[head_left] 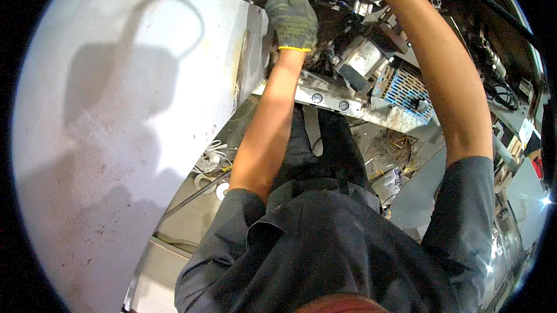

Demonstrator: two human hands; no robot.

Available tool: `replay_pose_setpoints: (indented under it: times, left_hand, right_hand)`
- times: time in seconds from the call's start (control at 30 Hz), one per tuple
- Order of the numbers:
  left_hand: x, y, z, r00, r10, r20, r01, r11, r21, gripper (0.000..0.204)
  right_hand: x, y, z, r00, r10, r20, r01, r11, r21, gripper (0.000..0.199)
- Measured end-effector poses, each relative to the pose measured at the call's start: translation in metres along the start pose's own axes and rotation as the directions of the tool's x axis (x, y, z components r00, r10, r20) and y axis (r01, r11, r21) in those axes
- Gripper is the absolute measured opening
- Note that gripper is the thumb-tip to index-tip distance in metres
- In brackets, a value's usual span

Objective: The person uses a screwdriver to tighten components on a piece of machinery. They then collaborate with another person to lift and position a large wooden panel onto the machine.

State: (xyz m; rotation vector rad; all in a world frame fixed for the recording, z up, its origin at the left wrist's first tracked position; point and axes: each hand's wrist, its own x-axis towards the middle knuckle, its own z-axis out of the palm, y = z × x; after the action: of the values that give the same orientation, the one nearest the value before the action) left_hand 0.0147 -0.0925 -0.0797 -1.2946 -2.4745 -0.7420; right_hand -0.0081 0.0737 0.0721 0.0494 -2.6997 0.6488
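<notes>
Gloves: only the left hand (292,11) shows one, a grey knit work glove with a yellow cuff band. It reaches up into the open machine (371,51), back of the hand toward the camera, fingers curled forward and lost among the parts at the top edge. Whether they pinch or merely press something there, cannot tell.

Right hand: out of frame. Only the bare right forearm (441,69) shows, running from the grey sleeve up across the machine and past the top edge. Its grip cannot be judged.

Machine interior, between the two arms: a pale boxy metal block (364,57) tilted, just right of the gloved wrist. Near it on the right, a blue perforated grille (406,87) with a small dark knob (422,104) at its lower right corner. Below both runs a worn metal bar (342,103) with two round bolt heads, crossing behind the left forearm. Black cables (505,95) coil at the far right, near the machine's edge.

Left of the glove: a large white panel (133,110), carrying the shadow of a head and a raised arm. The glove sits just beside the panel's right edge.

Lower down: a loose bundle of white and yellow wires (212,159) lies on the floor, just left of the left elbow. Grey shirt (325,243) fills the bottom centre.
</notes>
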Motion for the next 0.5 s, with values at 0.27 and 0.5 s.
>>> replay_pose_setpoints:
  times: [0.27, 0.5]
  left_hand:
    - [0.072, -0.03, 0.032, 0.82, -0.39, 0.418, 0.368, 0.92, 0.138, 0.044]
    - [0.036, -0.039, 0.018, 0.946, -0.263, -0.191, 0.277, 0.96, 0.05, 0.028]
  right_hand:
    - [0.005, 0.014, 0.006, 0.998, -0.047, -0.042, 0.051, 0.994, 0.101, 0.027]
    - [0.005, 0.006, 0.004, 0.997, -0.023, -0.076, 0.028, 0.997, 0.066, 0.033]
